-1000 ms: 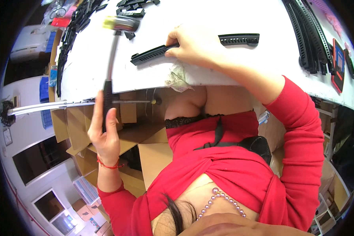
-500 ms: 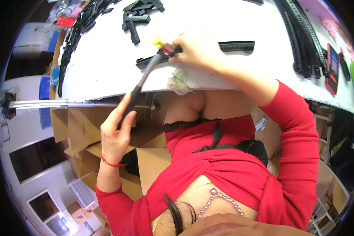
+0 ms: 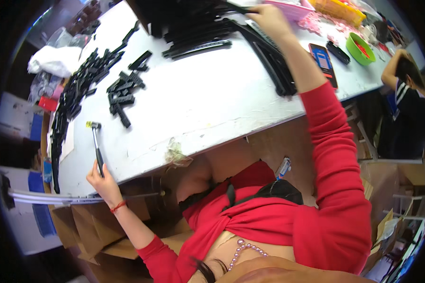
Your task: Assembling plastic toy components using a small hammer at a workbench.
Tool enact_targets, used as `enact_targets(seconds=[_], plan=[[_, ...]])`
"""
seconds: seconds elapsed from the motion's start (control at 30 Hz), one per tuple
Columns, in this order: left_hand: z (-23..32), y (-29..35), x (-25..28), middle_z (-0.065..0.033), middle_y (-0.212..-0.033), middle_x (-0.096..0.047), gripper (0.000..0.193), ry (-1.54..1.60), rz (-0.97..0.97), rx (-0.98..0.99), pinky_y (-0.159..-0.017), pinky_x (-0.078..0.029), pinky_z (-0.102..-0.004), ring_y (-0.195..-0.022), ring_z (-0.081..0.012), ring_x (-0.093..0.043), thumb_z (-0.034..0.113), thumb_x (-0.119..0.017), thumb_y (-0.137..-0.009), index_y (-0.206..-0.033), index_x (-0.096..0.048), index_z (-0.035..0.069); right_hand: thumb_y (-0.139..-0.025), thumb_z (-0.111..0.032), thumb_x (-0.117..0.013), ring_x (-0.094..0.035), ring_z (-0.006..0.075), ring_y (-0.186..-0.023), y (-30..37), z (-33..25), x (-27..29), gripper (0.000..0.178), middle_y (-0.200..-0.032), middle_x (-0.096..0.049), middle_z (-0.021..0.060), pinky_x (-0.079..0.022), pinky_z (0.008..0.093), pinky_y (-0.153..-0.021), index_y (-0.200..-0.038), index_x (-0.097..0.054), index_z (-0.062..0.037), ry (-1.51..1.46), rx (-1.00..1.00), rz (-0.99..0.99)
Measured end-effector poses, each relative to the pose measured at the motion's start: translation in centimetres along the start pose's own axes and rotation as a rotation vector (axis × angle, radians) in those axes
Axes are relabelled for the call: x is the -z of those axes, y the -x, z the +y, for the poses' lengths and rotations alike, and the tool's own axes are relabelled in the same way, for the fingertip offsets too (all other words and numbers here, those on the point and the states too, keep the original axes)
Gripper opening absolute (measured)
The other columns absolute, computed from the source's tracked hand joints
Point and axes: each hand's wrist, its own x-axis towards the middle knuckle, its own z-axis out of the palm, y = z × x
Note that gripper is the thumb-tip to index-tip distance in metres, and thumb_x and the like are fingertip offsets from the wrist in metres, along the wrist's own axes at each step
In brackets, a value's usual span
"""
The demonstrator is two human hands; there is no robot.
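My left hand [image 3: 105, 185] is closed round the black grip of a small hammer [image 3: 97, 153] near the table's left front edge. The hammer has a metal shaft and a yellow-faced head, which points away from me over the white tabletop. Stretched to the far side, my right hand [image 3: 272, 24] has its fingers closed on the end of a long black plastic strip [image 3: 238, 8]. Beside that hand lie a stack of black strips [image 3: 198, 48] and a bundle of longer black strips [image 3: 269, 63].
Short black parts lie in a small pile [image 3: 123, 92] and a long heap [image 3: 78, 87] on the left. A phone [image 3: 323, 63], a green bowl [image 3: 360, 48] and a pink basket [image 3: 295, 9] stand right. Crumpled film [image 3: 176, 153] hangs at the front edge. Another person [image 3: 408, 104] sits at right.
My right hand has left the strip near the front edge and reached to the far stack. My left hand has moved left with the hammer. The view has shifted.
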Motion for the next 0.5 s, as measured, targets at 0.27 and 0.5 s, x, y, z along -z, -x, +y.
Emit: enact_targets(seconds=[0.27,0.5], plan=[[4.9,-0.9,-0.4,-0.0126,-0.108,-0.059,0.033,-0.339,-0.044,0.094,-0.093,-0.044,-0.0428,-0.105,-0.0326,-0.054,0.017,-0.066,-0.089,-0.122,-0.064,0.012,-0.086,-0.031,-0.069,-0.065,0.0325,-0.102,3.9,-1.8,-1.3,0.031,-0.107,-0.069,0.0154,-0.051,0.0413,-0.088,-0.107,-0.073,-0.009,0.593,-0.05,-0.11],[12.0,-6.9,-7.5,-0.0212,-0.109,-0.06,0.034,0.139,-0.168,-0.067,-0.09,-0.047,-0.0439,-0.102,-0.0372,-0.058,0.024,-0.066,-0.089,-0.116,-0.062,0.002,-0.086,-0.03,-0.069,-0.061,0.0258,-0.107,3.8,-9.5,-13.8,0.023,-0.112,-0.067,0.006,-0.051,0.0382,-0.091,-0.102,-0.076,-0.0149,0.196,0.211,-0.227]])
